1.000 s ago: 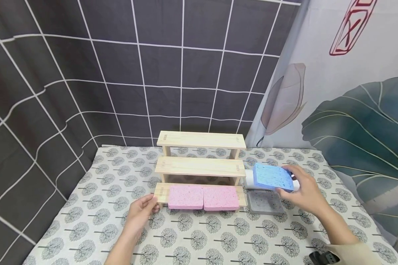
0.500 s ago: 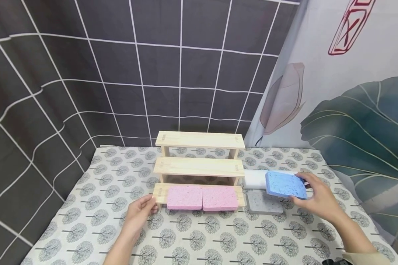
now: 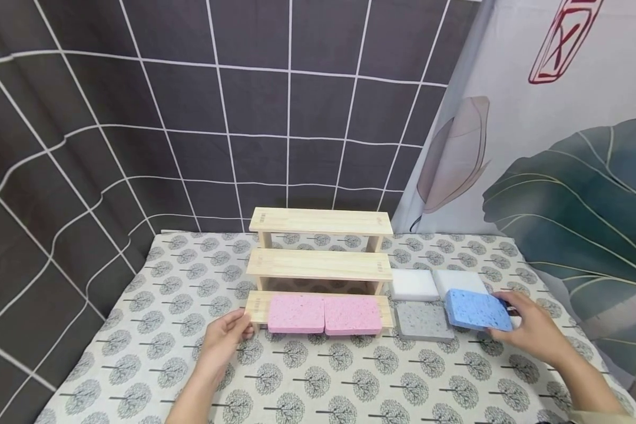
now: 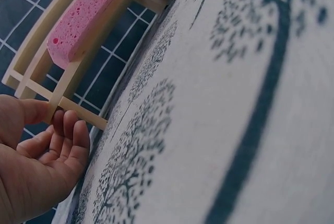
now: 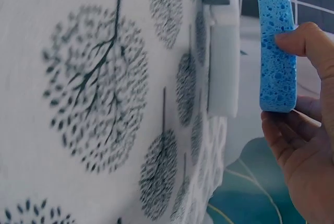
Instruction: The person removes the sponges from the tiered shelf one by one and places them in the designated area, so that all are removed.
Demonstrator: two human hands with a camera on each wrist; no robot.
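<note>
Blue sponge [image 3: 479, 310] hangs near the gray sponge [image 3: 423, 321], partly hiding a white block [image 3: 458, 280].

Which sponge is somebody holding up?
The blue sponge, gripped in the right hand. The pink sponges lie on the lowest shelf; the grey sponge lies on the cloth.

Over at the back hangs a dark, white-gridded curtain [image 3: 318, 103] beside a pale leaf-printed drape [image 3: 530, 126]; tree-patterned cloth [image 3: 291, 383] spreads below.
</note>
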